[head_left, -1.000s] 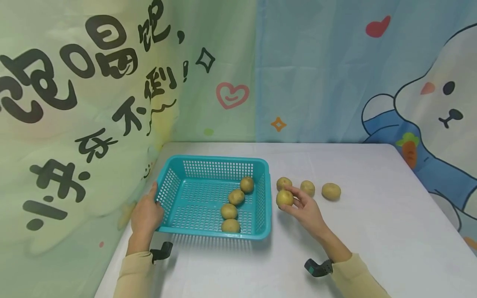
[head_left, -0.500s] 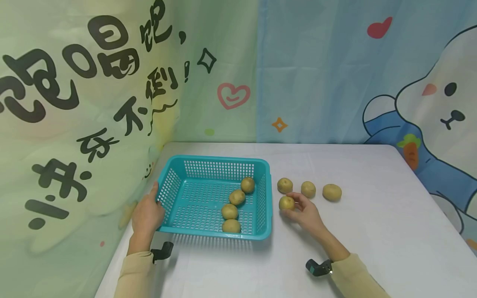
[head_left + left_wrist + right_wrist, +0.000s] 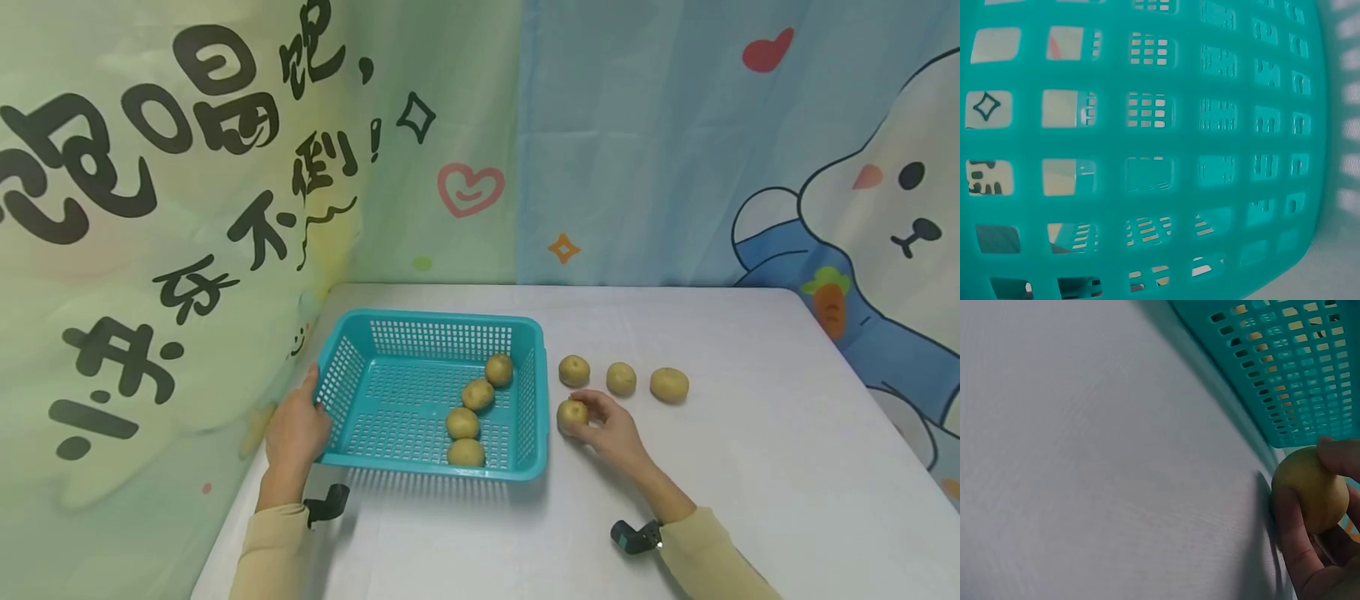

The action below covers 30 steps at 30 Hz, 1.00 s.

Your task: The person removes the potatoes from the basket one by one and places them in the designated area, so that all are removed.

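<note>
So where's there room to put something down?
There's lots of bare white table right of the three loose potatoes and the right hand. The left part of the basket is free too. It's crowded in the basket's right part, with four potatoes, and just outside there, where the hand holds another potato near the loose ones.

Looked forward and down from the head — faced the basket (image 3: 405,400) closely from left wrist, shared it from right.

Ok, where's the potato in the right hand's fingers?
In the head view, the held potato is just right of the turquoise basket, in front of the three loose potatoes.
</note>
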Tool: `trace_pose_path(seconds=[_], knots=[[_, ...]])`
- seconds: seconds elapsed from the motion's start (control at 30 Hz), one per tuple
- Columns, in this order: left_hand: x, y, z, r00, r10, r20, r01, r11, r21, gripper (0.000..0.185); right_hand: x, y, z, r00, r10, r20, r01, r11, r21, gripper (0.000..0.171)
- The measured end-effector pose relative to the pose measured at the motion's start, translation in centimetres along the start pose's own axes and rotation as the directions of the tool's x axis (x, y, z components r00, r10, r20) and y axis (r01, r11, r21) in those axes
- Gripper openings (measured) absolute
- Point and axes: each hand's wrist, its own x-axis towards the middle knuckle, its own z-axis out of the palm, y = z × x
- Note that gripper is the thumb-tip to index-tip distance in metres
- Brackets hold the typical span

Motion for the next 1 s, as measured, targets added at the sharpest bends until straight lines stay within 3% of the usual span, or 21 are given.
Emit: trace_pose_path(seconds=[0.23,0.37,0.7,1.0], knots=[[-0.1,0.1,0.1,1.0,0.0,0.003,0.0,1.0,-0.004,0.063,0.0,-0.3,0.6,0.995,-0.057,-0.077,0.046,0.989,-0.138,0.042],[-0.1,0.0,0.2,1.0,0.004,-0.008,-0.004,1.0,-0.003,0.063,0.0,-0.4,0.9,0.993,-0.089,-0.073,0.071,0.975,-0.211,0.041],[0.0,-0.2,0.5,1.0,0.004,-0.009,-0.004,1.0,0.0,0.062,-0.5,-0.4,0.5,0.999,0.022,-0.035,-0.028,0.978,-0.207,0.05],[0.0,-0.1,0.0,1.0,0.006,0.004,-0.006,1.0,-0.003,0.062,-1.8,-0.2,-0.7,0.991,0.132,-0.031,-0.136,0.977,-0.167,0.046]])
